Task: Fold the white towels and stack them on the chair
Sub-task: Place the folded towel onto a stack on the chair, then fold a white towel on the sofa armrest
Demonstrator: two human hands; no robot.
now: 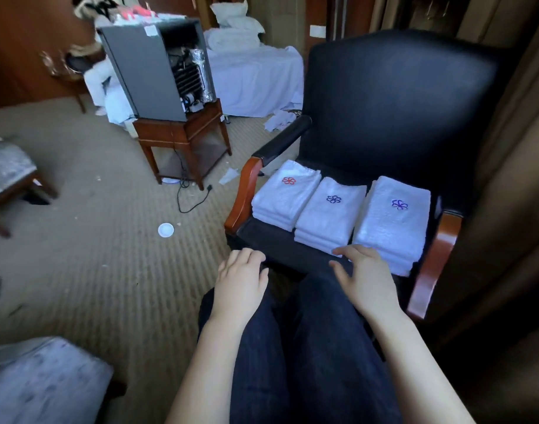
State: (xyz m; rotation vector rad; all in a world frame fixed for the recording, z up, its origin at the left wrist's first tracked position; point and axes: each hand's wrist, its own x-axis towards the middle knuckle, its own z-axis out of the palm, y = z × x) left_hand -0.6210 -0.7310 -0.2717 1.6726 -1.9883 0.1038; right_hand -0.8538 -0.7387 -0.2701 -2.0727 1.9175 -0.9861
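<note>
White towels (332,212): three folded stacks, side by side on the armchair (399,96) seat.
Remaining: none unfolded on the armchair; task is likely finished.
Hands: left hand (242,276) and right hand (363,276) spread, empty, at armchair front.

chair (399,96) right of centre, before the knees | on its seat, side by side: left stack (285,197), middle stack (329,215), right stack (390,221) | right hand (363,280) at the near edges of the middle and right stacks, perhaps touching | left hand (240,280) before the seat's front edge | fridge (140,71) on side table (182,136), left of chair | bed (253,75) behind both
</note>
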